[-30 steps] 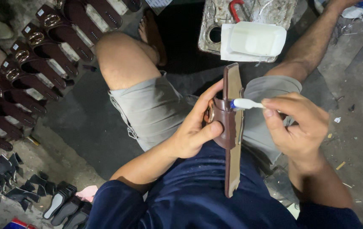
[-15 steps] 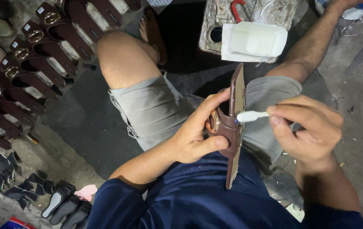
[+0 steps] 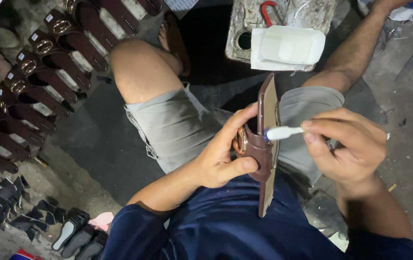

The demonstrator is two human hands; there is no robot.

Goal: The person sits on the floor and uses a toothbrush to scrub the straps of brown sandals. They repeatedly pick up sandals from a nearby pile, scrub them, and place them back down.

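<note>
I sit with a brown sandal (image 3: 266, 144) held on edge over my lap. My left hand (image 3: 223, 154) grips it by the brown strap with a gold ring buckle, thumb under the strap. My right hand (image 3: 348, 144) pinches a small white brush (image 3: 283, 133) by its handle. The brush's tip touches the sandal's edge where the strap meets the sole.
A white plastic tub (image 3: 291, 45) sits on a dirty metal can (image 3: 283, 19) ahead of my knees. A row of finished brown sandals (image 3: 38, 77) lies at the left, with dark heel pieces (image 3: 4, 212) on the floor below them.
The sandal has tilted a little more upright in my left hand. My right hand has shifted the brush slightly along the sandal's edge.
</note>
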